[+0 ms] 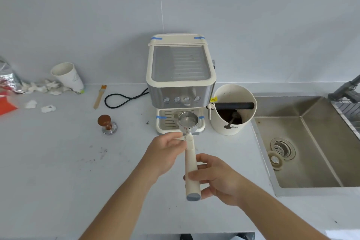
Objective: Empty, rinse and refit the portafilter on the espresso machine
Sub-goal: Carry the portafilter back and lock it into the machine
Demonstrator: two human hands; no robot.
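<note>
The portafilter has a shiny metal basket and a long cream handle. It is held level above the counter, with the basket over the drip tray of the cream espresso machine. The basket looks bare inside. My left hand pinches the neck of the handle just behind the basket. My right hand wraps the rear part of the handle near its grey end cap.
A cream knock box holding dark grounds stands right of the machine. Further right are the steel sink and a grey faucet. On the left lie a wooden-topped tamper, a brush, a black cord, a paper cup and paper scraps.
</note>
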